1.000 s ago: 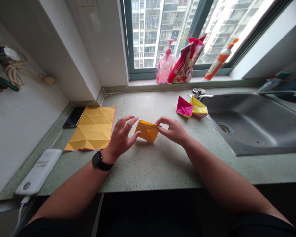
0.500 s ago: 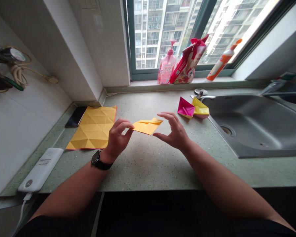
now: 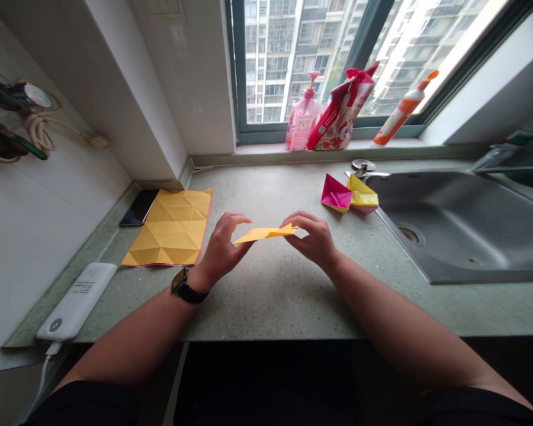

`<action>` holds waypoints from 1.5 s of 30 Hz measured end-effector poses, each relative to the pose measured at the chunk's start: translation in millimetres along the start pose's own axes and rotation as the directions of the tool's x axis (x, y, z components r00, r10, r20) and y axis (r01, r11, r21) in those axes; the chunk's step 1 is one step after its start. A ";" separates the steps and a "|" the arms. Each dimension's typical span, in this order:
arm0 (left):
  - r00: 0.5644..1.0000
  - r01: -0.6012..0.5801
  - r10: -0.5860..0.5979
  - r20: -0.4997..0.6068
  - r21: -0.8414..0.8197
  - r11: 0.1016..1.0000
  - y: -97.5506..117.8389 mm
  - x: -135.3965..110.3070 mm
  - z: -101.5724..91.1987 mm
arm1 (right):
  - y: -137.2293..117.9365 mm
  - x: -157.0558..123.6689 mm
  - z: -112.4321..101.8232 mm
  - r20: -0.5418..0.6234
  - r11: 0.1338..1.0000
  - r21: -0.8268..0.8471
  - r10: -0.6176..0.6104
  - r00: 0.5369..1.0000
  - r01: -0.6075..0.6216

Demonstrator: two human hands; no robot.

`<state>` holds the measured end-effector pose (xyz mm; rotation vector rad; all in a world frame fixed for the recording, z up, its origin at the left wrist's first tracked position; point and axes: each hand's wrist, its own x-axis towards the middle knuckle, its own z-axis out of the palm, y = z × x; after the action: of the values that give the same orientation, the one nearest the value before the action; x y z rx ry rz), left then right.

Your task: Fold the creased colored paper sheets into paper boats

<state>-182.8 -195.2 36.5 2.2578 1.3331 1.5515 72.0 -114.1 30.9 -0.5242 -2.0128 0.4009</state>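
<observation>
L hand (image 3: 224,245), R hand (image 3: 313,239) closed on yellow fold (image 3: 264,234), axis L-R, tip L.

Part of the right end of the folded paper (image 3: 264,235) is hidden behind the right hand (image 3: 314,239). The sink (image 3: 462,231) is cut off by the right edge. The dark tools (image 3: 0,139) on the wall are cut off at the left edge, kind unclear. Print on the power bank (image 3: 76,302) and pump bottle (image 3: 302,121) is too small to read. Buildings (image 3: 302,59) outside are partly washed out by glare.
</observation>
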 end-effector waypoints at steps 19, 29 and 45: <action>0.897 0.054 -0.187 0.401 0.321 0.946 -13.4 -2.9 4.2 | 24.3 -8.0 0.2 0.392 0.947 -0.320 0.105 0.914 0.029; 0.890 0.006 -0.114 0.441 0.240 0.971 -8.2 -5.6 4.7 | 16.5 -11.4 2.5 0.524 0.956 -0.293 0.156 0.837 0.005; 0.894 0.113 -0.184 0.408 0.192 0.975 0.5 -6.8 5.1 | 9.4 -8.6 0.7 0.549 0.972 -0.234 0.160 0.820 -0.033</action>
<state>-179.1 -198.3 29.5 2.3345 1.4965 0.8578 76.9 -110.7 19.6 -0.7053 -2.6361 0.4383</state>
